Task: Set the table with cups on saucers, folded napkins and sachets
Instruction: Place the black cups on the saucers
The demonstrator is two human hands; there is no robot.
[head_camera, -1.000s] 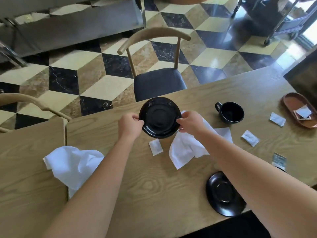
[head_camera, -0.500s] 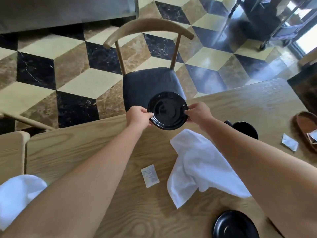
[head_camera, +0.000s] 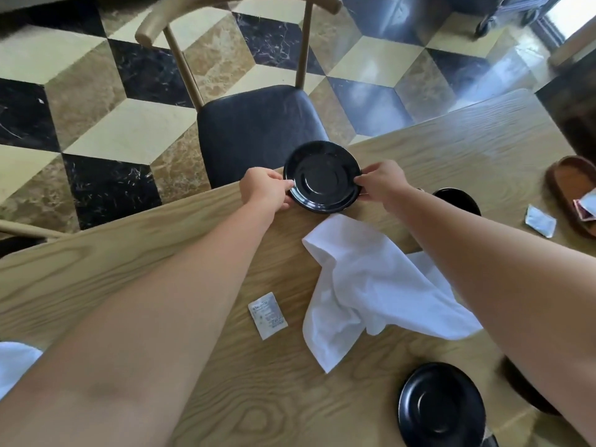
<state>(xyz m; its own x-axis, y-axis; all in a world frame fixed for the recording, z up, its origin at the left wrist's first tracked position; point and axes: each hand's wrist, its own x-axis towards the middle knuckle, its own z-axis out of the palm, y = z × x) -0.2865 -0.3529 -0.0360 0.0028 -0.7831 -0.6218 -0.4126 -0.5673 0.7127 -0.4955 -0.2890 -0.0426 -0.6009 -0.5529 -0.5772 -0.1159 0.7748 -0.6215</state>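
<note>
A black saucer (head_camera: 322, 175) is at the far edge of the wooden table (head_camera: 96, 262), in front of the chair. My left hand (head_camera: 264, 188) pinches its left rim and my right hand (head_camera: 380, 182) pinches its right rim. A crumpled white napkin (head_camera: 371, 285) lies just behind it toward me. A small white sachet (head_camera: 267, 315) lies left of the napkin. A second black saucer (head_camera: 442, 404) sits near the table's front edge. The black cup (head_camera: 458, 198) is mostly hidden behind my right forearm.
A wooden chair with a dark seat (head_camera: 258, 127) stands against the far table edge. A brown oval dish (head_camera: 571, 191) holding sachets sits at the right, with a loose sachet (head_camera: 540, 221) beside it. Another white napkin (head_camera: 13, 362) shows at the left edge.
Both hands have carried the saucer away from me, over the napkin to the far table edge by the chair. The view has followed forward and down.
</note>
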